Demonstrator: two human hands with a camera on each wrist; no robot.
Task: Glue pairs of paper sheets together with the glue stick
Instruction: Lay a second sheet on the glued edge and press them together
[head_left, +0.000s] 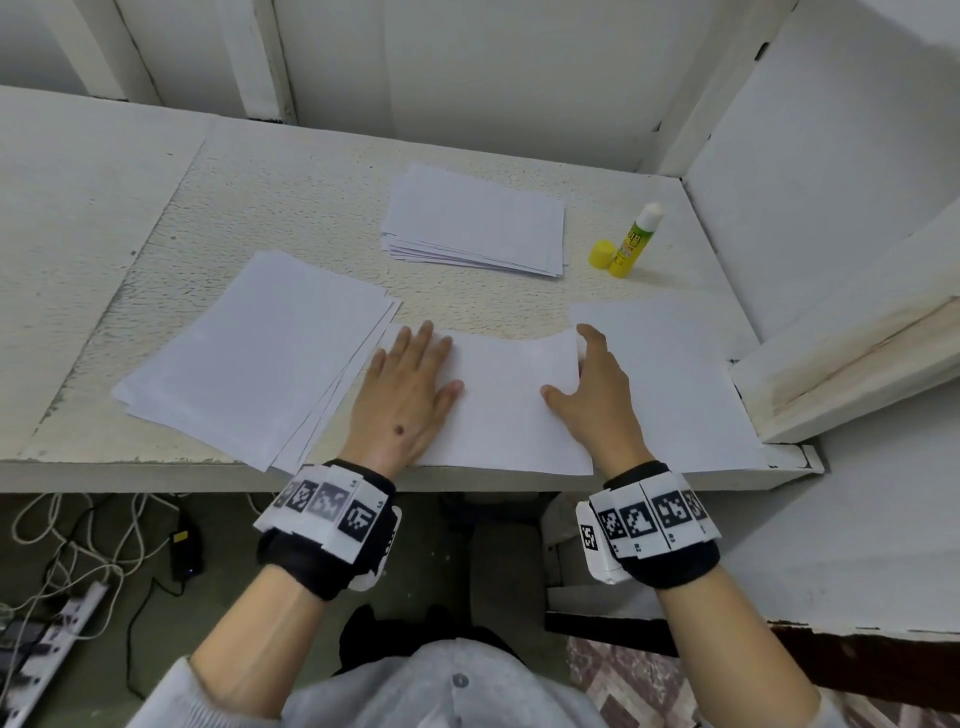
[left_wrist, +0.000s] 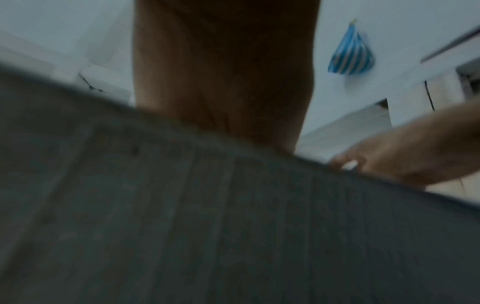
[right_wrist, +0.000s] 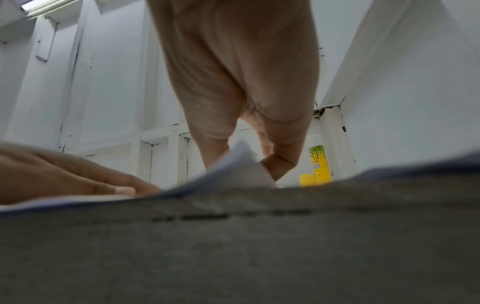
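Note:
A white paper sheet (head_left: 504, 415) lies at the table's near edge, partly over another sheet (head_left: 670, 384) to its right. My left hand (head_left: 415, 374) presses flat on its left side, fingers straight. My right hand (head_left: 584, 358) pinches the sheet's far right corner (right_wrist: 240, 162), which curls up off the table. In the right wrist view my left hand (right_wrist: 67, 174) lies flat at the left. The yellow-green glue stick (head_left: 636, 241) stands upright and uncapped at the back right, its yellow cap (head_left: 601, 254) beside it. Both show behind my right fingers as the glue stick (right_wrist: 320, 164) and cap (right_wrist: 306, 180).
A fanned stack of sheets (head_left: 260, 358) lies left of my left hand. Another stack (head_left: 478, 223) sits at the back centre. White wall panels (head_left: 810, 156) close in the table's back and right. A blue striped bag (left_wrist: 350, 55) hangs on the wall. Cables (head_left: 78, 551) lie on the floor.

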